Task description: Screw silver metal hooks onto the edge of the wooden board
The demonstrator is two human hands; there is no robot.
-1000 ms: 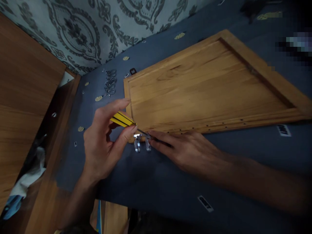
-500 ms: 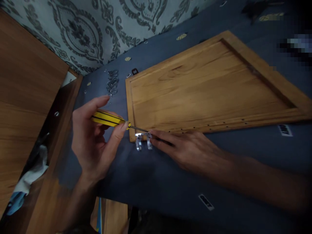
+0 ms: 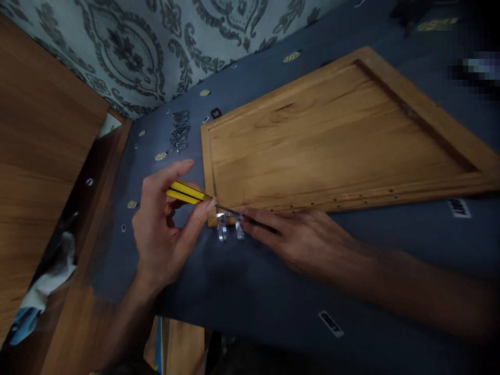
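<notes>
My left hand (image 3: 164,229) is closed around the yellow handle of a screwdriver (image 3: 186,192), its forefinger raised off the handle. The thin shaft slants down right to a shiny metal bracket with two curved hooks (image 3: 222,229). That bracket sits on the near left corner of a framed wooden panel (image 3: 312,140), hooks hanging past the edge. My right hand (image 3: 302,237) lies along the near edge, fingertips closed against the bracket's right end. The screwdriver's tip meets those fingertips, and any screw there is hidden. Small dark holes run along the panel's near edge.
A row of similar metal hooks (image 3: 179,133) lies on the dark blue patterned cloth (image 3: 265,302) beyond my left hand. A small dark square loop (image 3: 216,113) touches the panel's far left corner. Wooden furniture (image 3: 42,104) stands at left; a patterned curtain (image 3: 128,47) hangs behind.
My left hand and the screwdriver handle have shifted right, nearer the bracket. The right hand, bracket and panel stay nearly in place.
</notes>
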